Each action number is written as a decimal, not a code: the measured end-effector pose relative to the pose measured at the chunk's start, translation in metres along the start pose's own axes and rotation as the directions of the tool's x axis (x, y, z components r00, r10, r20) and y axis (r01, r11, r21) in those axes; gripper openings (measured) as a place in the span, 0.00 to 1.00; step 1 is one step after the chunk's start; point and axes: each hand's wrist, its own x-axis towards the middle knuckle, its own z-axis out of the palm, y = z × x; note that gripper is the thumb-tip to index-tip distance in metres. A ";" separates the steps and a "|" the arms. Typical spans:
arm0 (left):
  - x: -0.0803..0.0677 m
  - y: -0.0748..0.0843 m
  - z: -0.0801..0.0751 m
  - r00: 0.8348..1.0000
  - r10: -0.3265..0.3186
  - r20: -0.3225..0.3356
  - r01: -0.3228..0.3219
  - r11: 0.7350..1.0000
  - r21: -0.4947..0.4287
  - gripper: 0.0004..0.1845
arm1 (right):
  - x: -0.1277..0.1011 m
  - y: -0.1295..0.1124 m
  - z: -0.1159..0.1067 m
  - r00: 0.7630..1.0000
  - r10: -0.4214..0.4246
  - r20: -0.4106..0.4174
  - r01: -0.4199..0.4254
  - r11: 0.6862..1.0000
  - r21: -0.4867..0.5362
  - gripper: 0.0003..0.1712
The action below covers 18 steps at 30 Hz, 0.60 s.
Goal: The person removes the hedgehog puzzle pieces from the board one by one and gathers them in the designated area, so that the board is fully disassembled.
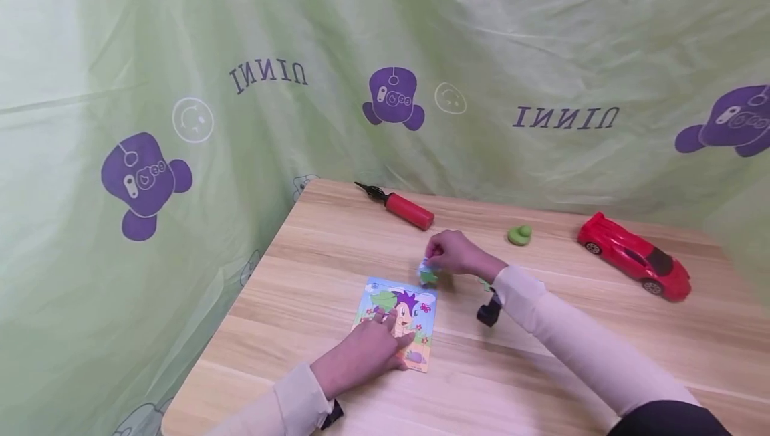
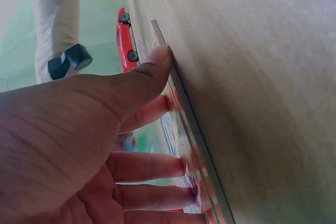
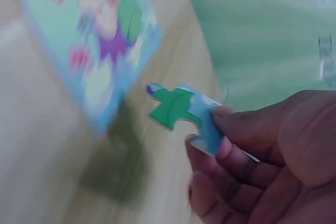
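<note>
A jigsaw puzzle board (image 1: 424, 315) with a purple-haired cartoon character lies on the wooden table. My left hand (image 1: 367, 348) rests on its lower left part and covers some of the picture. In the left wrist view the fingers (image 2: 149, 166) reach straight onto the printed face, and the thumb lies at the board's edge. Just beyond the board's top right corner, my right hand (image 1: 455, 253) pinches a puzzle piece (image 3: 181, 109) between thumb and fingers. That piece is green and light blue with a purple spot on one tab, held above the table.
Behind the board lies a red hand pump (image 1: 410, 211) with a black nozzle. A small green lump (image 1: 519, 235) sits to the right of it, and a red toy car (image 1: 634, 255) stands further right. A green printed curtain (image 1: 337, 35) hangs along the table's back and left edges.
</note>
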 end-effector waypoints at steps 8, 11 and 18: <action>-0.001 0.001 0.001 1.000 -0.022 0.003 0.022 1.000 -0.008 0.28 | -0.013 0.046 -0.013 0.995 0.032 0.093 -0.024 0.995 -0.095 0.05; -0.001 0.002 0.002 1.000 -0.028 -0.008 0.028 1.000 -0.009 0.29 | -0.014 0.052 -0.014 0.995 0.017 0.093 -0.007 0.994 -0.107 0.05; -0.001 0.000 0.000 1.000 -0.026 0.014 0.026 0.998 -0.053 0.29 | -0.013 0.052 -0.017 0.994 0.101 0.030 -0.095 0.983 -0.160 0.04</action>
